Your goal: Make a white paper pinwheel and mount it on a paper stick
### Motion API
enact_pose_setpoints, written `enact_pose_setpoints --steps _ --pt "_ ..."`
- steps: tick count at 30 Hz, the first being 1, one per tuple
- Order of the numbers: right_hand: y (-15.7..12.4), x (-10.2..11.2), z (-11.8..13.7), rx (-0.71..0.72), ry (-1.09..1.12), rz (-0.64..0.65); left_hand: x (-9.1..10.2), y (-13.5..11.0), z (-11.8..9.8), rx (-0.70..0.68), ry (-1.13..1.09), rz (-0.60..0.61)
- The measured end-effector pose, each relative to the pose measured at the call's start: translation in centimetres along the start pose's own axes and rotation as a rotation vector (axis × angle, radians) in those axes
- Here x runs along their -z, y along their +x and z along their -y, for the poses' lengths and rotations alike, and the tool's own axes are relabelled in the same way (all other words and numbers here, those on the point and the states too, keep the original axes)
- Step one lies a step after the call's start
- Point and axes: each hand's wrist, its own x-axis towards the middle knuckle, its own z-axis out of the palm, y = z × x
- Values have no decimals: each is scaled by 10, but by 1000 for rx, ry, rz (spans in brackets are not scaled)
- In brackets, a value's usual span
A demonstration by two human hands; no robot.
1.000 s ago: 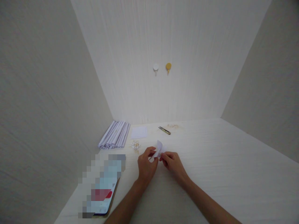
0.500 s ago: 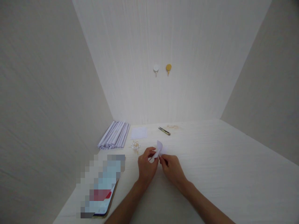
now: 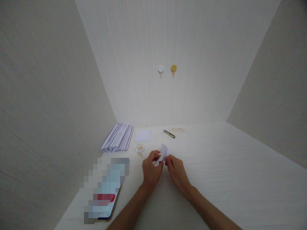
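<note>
A small white sheet of paper [image 3: 163,149], bent and partly folded, stands up between my hands just above the table. My left hand [image 3: 152,169] is closed on its left side, thumb below and fingers curled behind. My right hand [image 3: 177,167] pinches at the paper's right edge, thumb and forefinger together. The fingertips hide part of the fold. Just left of my left hand lies a small pile of white-tipped sticks [image 3: 139,149], like cut cotton swab ends. Beyond the hands is a pair of thread snips [image 3: 169,133], blades pointing left.
A stack of rolled white paper tubes [image 3: 118,138] lies at the back left, beside flat white sheets [image 3: 143,135]. Thin tan scraps [image 3: 177,129] lie near the back wall. A phone [image 3: 109,191], partly pixelated, rests at the front left. Two hooks, white [image 3: 161,69] and yellow [image 3: 174,68], hang on the wall.
My right hand's fingertips have shifted slightly up and to the right along the paper. My left hand keeps its hold almost unmoved.
</note>
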Motion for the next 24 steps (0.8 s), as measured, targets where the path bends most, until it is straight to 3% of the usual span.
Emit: enact_pose_setpoints --steps 4,9,11,18,24 --pt "-1 -4 1 -51 113 45 0 1 0 39 -24 -11" --pt "-3 2 0 181 -155 -68 -1 2 -1 30 -83 -4" --pt "-3 4 0 194 -172 -92 -1 1 -2 28 -91 2" --pt "5 5 -1 -88 231 -52 -2 2 -6 114 -216 28" --pt "10 3 -9 -192 523 66 -2 5 -5 297 -412 25"
